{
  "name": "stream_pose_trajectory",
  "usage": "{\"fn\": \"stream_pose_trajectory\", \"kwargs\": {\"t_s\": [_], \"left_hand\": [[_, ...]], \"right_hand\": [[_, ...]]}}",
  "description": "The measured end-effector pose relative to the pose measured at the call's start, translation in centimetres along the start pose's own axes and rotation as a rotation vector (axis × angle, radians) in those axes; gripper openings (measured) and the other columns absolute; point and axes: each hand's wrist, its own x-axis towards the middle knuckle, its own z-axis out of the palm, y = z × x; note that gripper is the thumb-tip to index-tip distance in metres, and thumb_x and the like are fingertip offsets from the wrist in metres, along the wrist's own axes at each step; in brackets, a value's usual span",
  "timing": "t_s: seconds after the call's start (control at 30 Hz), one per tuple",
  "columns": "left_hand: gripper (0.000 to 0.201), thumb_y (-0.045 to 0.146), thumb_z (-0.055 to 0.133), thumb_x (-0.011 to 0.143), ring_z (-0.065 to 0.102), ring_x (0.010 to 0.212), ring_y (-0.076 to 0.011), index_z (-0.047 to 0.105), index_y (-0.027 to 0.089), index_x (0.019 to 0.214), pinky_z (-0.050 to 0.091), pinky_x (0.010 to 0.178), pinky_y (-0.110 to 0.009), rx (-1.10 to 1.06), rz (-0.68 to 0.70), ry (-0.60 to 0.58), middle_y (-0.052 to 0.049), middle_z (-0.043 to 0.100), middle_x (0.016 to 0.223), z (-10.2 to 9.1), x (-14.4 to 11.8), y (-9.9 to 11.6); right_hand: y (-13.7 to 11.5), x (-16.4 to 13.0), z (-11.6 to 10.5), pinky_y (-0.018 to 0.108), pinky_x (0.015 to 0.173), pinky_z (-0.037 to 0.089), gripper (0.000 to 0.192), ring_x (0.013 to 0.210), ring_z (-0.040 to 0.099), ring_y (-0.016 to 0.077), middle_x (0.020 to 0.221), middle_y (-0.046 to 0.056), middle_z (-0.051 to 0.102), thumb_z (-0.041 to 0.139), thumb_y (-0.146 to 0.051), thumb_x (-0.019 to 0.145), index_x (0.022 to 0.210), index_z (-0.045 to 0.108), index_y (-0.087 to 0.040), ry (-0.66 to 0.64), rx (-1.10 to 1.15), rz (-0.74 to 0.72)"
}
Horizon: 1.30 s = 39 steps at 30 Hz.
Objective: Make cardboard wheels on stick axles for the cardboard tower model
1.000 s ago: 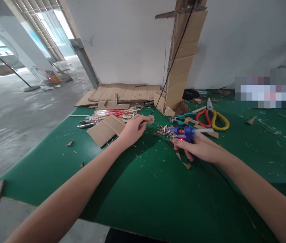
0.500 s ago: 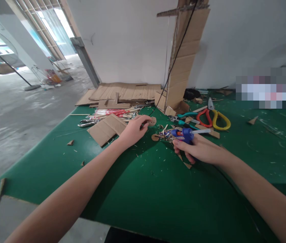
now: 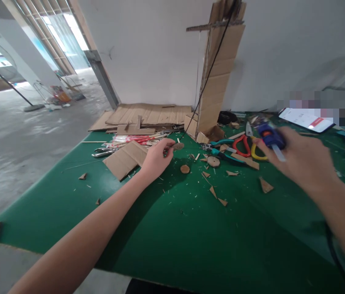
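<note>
My left hand point(image 3: 156, 157) rests on the green table point(image 3: 166, 228) and pinches a small round cardboard disc point(image 3: 178, 145) between thumb and fingers. My right hand point(image 3: 302, 161) is raised to the right, gripping a blue hot glue gun point(image 3: 268, 136) with a clear glue stick poking out of its back; the hand is blurred by motion. Two more cardboard discs point(image 3: 185, 168) point(image 3: 213, 161) lie on the table between my hands, among small cardboard triangles point(image 3: 264, 185).
A tall cardboard tower point(image 3: 218, 69) stands at the back with a black cable running up it. Flat cardboard sheets point(image 3: 149, 114), a cardboard piece point(image 3: 125, 158), red-white sticks point(image 3: 129, 140), pliers point(image 3: 103, 152), scissors point(image 3: 246, 145) and a phone point(image 3: 305, 119) lie around.
My right hand lifted the glue gun off the scrap pile and swung it up and to the right. My left hand stayed put with the disc. The discs on the table came into view.
</note>
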Motion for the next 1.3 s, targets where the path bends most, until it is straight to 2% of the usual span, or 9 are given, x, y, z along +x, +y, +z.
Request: {"fn": "stream_pose_trajectory", "kwargs": {"t_s": [0.03, 0.1, 0.23, 0.4, 0.67, 0.77, 0.93, 1.07, 1.3], "left_hand": [[0.02, 0.014, 0.05, 0.08, 0.062, 0.076, -0.0124, 0.057, 0.019, 0.098, 0.051, 0.07, -0.025, 0.012, 0.005, 0.002, -0.002, 0.066, 0.088, -0.1, 0.0, 0.2], [0.019, 0.013, 0.05, 0.08, 0.061, 0.076, -0.0123, 0.058, 0.019, 0.096, 0.05, 0.072, -0.025, 0.036, 0.025, -0.004, -0.002, 0.065, 0.087, -0.1, -0.1, 0.6], [0.018, 0.01, 0.05, 0.079, 0.059, 0.077, -0.012, 0.059, 0.018, 0.093, 0.048, 0.072, -0.024, 0.053, 0.076, -0.03, -0.002, 0.064, 0.087, -0.1, -0.3, 1.2], [0.016, 0.012, 0.047, 0.082, 0.055, 0.071, -0.0115, 0.058, 0.018, 0.092, 0.047, 0.068, -0.025, 0.052, 0.113, -0.116, -0.003, 0.061, 0.09, -0.5, -0.5, 1.6], [0.016, 0.009, 0.046, 0.082, 0.057, 0.081, -0.0127, 0.057, 0.018, 0.089, 0.048, 0.072, -0.026, -0.011, 0.191, -0.213, -0.004, 0.06, 0.093, -0.4, -0.7, 2.6], [0.019, 0.006, 0.047, 0.079, 0.058, 0.086, -0.0129, 0.059, 0.018, 0.086, 0.049, 0.073, -0.025, -0.063, 0.184, -0.165, -0.004, 0.06, 0.094, -0.3, -1.3, 2.6], [0.017, 0.006, 0.051, 0.077, 0.06, 0.088, -0.0144, 0.061, 0.018, 0.084, 0.051, 0.076, -0.028, -0.067, 0.162, -0.121, -0.004, 0.063, 0.092, -0.8, -1.8, 1.8], [0.016, 0.007, 0.052, 0.078, 0.061, 0.088, -0.0146, 0.061, 0.018, 0.086, 0.05, 0.079, -0.029, -0.088, 0.198, -0.145, -0.004, 0.064, 0.091, -1.0, -1.8, 1.4], [0.02, 0.003, 0.051, 0.077, 0.06, 0.087, -0.0118, 0.061, 0.018, 0.085, 0.049, 0.081, -0.026, -0.09, 0.274, -0.235, -0.003, 0.062, 0.094, -0.8, -2.0, 1.6]], "right_hand": [[0.9, 0.2, 0.2, 0.032, 0.05, 0.03, 0.045, 0.07, 0.061, 0.031, 0.077, 0.014, 0.063, 0.048, -0.056, 0.078, 0.103, 0.05, -0.019, 0.019, -0.071, 0.155], [2.3, 0.2, 1.0, 0.033, 0.05, 0.033, 0.049, 0.076, 0.062, 0.0338, 0.087, 0.017, 0.063, 0.047, -0.053, 0.078, 0.109, 0.045, -0.015, -0.059, -0.064, 0.224], [3.5, -0.6, 3.2, 0.033, 0.057, 0.039, 0.036, 0.089, 0.06, 0.031, 0.103, 0.023, 0.058, 0.033, -0.033, 0.087, 0.111, 0.042, -0.009, -0.191, 0.044, 0.091], [3.0, -0.9, 4.7, 0.037, 0.067, 0.04, 0.043, 0.099, 0.054, 0.0345, 0.107, 0.024, 0.056, 0.032, -0.029, 0.089, 0.123, 0.038, -0.003, -0.166, -0.116, -0.114], [0.8, -1.8, 2.1, 0.05, 0.074, 0.041, 0.048, 0.1, 0.051, 0.0413, 0.107, 0.024, 0.058, 0.034, -0.038, 0.089, 0.121, 0.046, -0.003, -0.081, -0.193, -0.163], [-1.5, -2.4, 0.4, 0.047, 0.079, 0.043, 0.043, 0.099, 0.055, 0.0347, 0.107, 0.019, 0.061, 0.038, -0.039, 0.089, 0.119, 0.048, -0.011, 0.017, 0.042, -0.268], [-6.3, -2.5, 0.2, 0.037, 0.079, 0.048, 0.04, 0.097, 0.059, 0.0235, 0.109, 0.011, 0.062, 0.042, -0.043, 0.089, 0.119, 0.05, -0.018, -0.295, 0.7, -0.333], [-9.0, -1.9, 1.4, 0.035, 0.074, 0.049, 0.034, 0.09, 0.059, 0.021, 0.108, 0.01, 0.062, 0.048, -0.039, 0.086, 0.112, 0.058, -0.02, -0.399, 0.805, -0.431], [-10.3, -1.5, 2.7, 0.03, 0.066, 0.046, 0.02, 0.078, 0.057, 0.016, 0.096, 0.005, 0.065, 0.049, -0.031, 0.086, 0.097, 0.064, -0.021, -0.384, 0.877, -0.495]]}}
